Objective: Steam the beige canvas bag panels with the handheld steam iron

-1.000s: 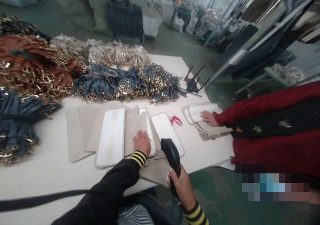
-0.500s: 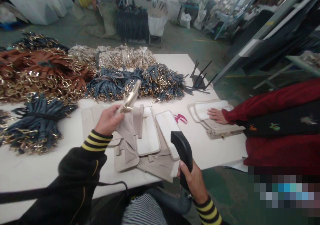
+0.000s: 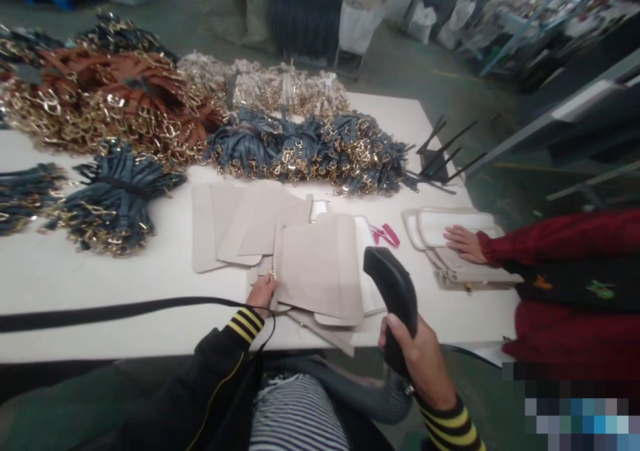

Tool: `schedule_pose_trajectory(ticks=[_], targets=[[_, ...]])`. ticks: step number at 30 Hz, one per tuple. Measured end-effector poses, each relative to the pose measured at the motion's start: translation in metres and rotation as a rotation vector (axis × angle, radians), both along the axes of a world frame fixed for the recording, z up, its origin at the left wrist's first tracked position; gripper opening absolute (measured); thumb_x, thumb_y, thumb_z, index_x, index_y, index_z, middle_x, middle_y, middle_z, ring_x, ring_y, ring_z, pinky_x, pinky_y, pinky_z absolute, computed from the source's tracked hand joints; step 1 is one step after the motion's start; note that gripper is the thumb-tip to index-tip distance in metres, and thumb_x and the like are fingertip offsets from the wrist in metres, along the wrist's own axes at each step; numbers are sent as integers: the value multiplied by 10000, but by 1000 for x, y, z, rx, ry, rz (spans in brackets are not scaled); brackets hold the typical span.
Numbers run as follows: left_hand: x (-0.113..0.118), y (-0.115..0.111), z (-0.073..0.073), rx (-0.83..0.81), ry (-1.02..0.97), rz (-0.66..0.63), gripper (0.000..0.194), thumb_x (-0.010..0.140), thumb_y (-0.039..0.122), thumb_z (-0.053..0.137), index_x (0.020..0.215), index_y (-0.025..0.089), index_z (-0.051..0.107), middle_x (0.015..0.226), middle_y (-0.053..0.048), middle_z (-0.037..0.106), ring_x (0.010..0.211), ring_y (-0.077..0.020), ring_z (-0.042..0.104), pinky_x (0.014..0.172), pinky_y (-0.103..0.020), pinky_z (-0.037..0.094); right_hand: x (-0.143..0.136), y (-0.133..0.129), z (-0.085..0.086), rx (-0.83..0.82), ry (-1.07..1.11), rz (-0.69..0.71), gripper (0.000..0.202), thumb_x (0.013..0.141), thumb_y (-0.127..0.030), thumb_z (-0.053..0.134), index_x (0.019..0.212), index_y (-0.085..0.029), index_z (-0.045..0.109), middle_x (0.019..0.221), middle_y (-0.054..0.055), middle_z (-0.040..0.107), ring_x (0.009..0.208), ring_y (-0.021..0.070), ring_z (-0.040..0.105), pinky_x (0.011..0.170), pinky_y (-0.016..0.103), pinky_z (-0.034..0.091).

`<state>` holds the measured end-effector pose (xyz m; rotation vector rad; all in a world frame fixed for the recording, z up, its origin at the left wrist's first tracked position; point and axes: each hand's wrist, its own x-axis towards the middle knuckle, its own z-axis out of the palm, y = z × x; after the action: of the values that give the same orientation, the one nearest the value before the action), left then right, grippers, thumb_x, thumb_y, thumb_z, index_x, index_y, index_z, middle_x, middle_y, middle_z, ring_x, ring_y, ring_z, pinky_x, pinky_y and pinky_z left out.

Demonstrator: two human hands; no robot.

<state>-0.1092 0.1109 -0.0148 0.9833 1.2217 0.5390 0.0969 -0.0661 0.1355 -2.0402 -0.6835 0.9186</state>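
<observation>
My left hand [image 3: 263,294] is closed on the left edge of a beige bag panel [image 3: 320,267], its fingertips at a small gold-coloured metal fitting. The panel lies flat over other beige pieces and mostly covers the white-faced ones beneath. In my right hand [image 3: 425,357] is a black curved nozzle [image 3: 395,291], its flat tip upward, just right of the panel. A grey ribbed hose [image 3: 385,401] runs from its lower end. More beige panels [image 3: 245,224] overlap to the left of the held one.
Bundles of dark blue straps [image 3: 120,197] and brown straps [image 3: 130,91] with gold clasps cover the table's back and left. A pink clip-like tool [image 3: 386,235] lies behind the nozzle. To the right, another person's hand [image 3: 466,243] rests on stacked pieces. A black antenna device [image 3: 435,164] stands behind.
My left hand has come down toward the table's front, and the beige panel it held raised now lies flat. The nozzle stays in my right hand. The view has tilted downward and shifted left.
</observation>
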Motion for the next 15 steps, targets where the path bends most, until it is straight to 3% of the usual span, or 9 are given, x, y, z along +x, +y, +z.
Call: schedule_pose_trajectory(ticks=[3, 6, 11, 15], targets=[[-3, 4, -8, -183, -132, 108, 249, 627, 267, 575, 851, 159, 556, 734, -50, 682, 734, -216, 659, 703, -356, 526, -15, 22, -9, -86, 43, 159, 339, 768, -522, 494, 747, -185, 491, 496, -5, 565, 444, 167, 570, 442, 267, 449], [-4, 9, -13, -192, -142, 171, 268, 619, 243, 587, 869, 155, 549, 723, -29, 681, 741, -205, 658, 713, -341, 523, -32, 48, -17, -146, 89, 275, 246, 781, -423, 509, 820, -185, 464, 522, -32, 552, 457, 162, 588, 459, 259, 449], [-6, 8, -20, -207, -208, 140, 320, 626, 279, 602, 917, 158, 544, 731, -29, 682, 734, -208, 659, 701, -347, 520, -56, 106, -22, -172, 19, 428, 178, 806, -310, 518, 891, -168, 451, 540, -40, 540, 472, 147, 594, 471, 229, 432], [-9, 8, -20, -241, -249, 109, 337, 628, 306, 603, 929, 169, 535, 740, -34, 683, 743, -221, 660, 669, -355, 521, -72, 160, -34, -170, 18, 441, 177, 792, -281, 561, 862, -164, 449, 515, -43, 529, 413, 140, 569, 433, 219, 408]])
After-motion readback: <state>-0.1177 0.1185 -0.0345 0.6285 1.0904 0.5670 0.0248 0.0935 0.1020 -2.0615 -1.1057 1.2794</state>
